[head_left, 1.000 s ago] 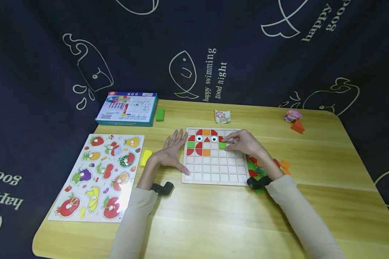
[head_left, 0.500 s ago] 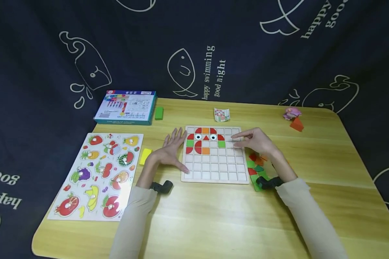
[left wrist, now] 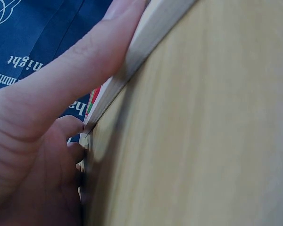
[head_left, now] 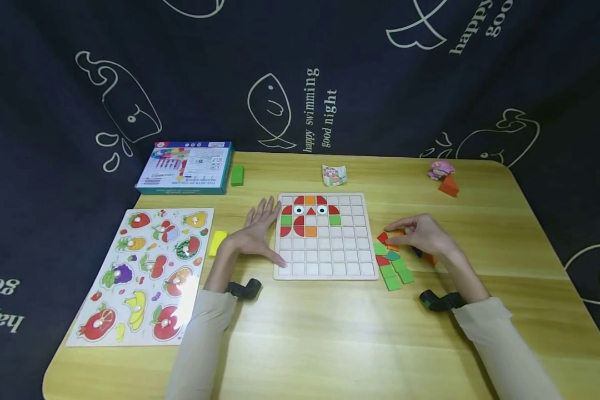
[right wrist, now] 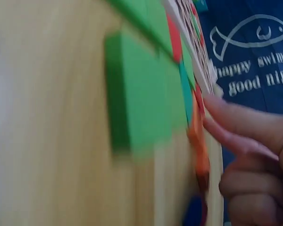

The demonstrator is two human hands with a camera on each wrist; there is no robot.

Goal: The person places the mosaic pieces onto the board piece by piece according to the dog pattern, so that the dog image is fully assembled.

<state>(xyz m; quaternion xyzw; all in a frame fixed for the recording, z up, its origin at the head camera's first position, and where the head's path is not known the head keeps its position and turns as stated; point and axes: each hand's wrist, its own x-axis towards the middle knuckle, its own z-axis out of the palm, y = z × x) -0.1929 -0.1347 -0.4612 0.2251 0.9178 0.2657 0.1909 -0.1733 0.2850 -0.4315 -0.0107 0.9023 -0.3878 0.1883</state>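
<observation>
A pale wooden grid board (head_left: pixel 330 255) lies mid-table. In its upper left part, red, orange and green pieces and two eye tiles (head_left: pixel 298 210) form a pattern. My left hand (head_left: pixel 252 236) rests spread along the board's left side, thumb on the lower left corner. The left wrist view shows the thumb (left wrist: pixel 70 75) against the board's edge. My right hand (head_left: pixel 425 234) reaches over the loose pieces right of the board. Its thumb and index finger stand slightly apart beside a red piece (head_left: pixel 383 238). Green square pieces (head_left: pixel 390 282) lie just below.
To the left lie a fruit puzzle board (head_left: pixel 145 278) and a yellow block (head_left: pixel 218 243). Behind are a box (head_left: pixel 185 168), a green block (head_left: pixel 237 175) and a small picture card (head_left: pixel 334 175). A purple toy (head_left: pixel 440 170) and an orange block (head_left: pixel 449 186) sit at back right.
My right hand has let go of the red piece at the pattern's right side and moved right and toward me to the loose pieces. The left hand stays at the board's edge.
</observation>
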